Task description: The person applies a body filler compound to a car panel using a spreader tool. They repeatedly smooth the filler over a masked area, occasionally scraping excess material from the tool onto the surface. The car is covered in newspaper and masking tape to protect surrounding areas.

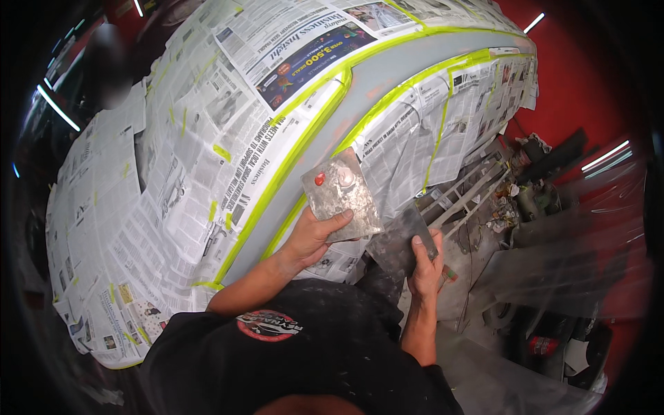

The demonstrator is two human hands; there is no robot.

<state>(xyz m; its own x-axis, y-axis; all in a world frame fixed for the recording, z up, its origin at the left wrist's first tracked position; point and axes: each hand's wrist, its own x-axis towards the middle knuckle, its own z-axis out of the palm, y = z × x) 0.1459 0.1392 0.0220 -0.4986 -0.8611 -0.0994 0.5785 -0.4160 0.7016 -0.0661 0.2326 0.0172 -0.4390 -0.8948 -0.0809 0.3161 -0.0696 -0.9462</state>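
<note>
In front of my body, my left hand (pixel 310 241) grips a worn metal plate (pixel 349 204) by its lower edge, thumb on top. On the plate sit a small red dab (pixel 319 179) and a pinkish-beige lump of paste (pixel 344 178). My right hand (pixel 425 268) pinches a dark flat spreader (pixel 400 238), thumb lying on its face. The spreader is just right of the plate's lower corner; I cannot tell whether they touch. Beyond my hands runs a bare grey strip of car body (pixel 387 77), curving between rows of yellow-green masking tape (pixel 294 153).
Newspaper sheets (pixel 173 180) cover the car on both sides of the grey strip. A metal rack (pixel 470 197) with assorted clutter stands to the right, by a red wall (pixel 581 83). Dark items (pixel 546 339) lie on the floor at lower right.
</note>
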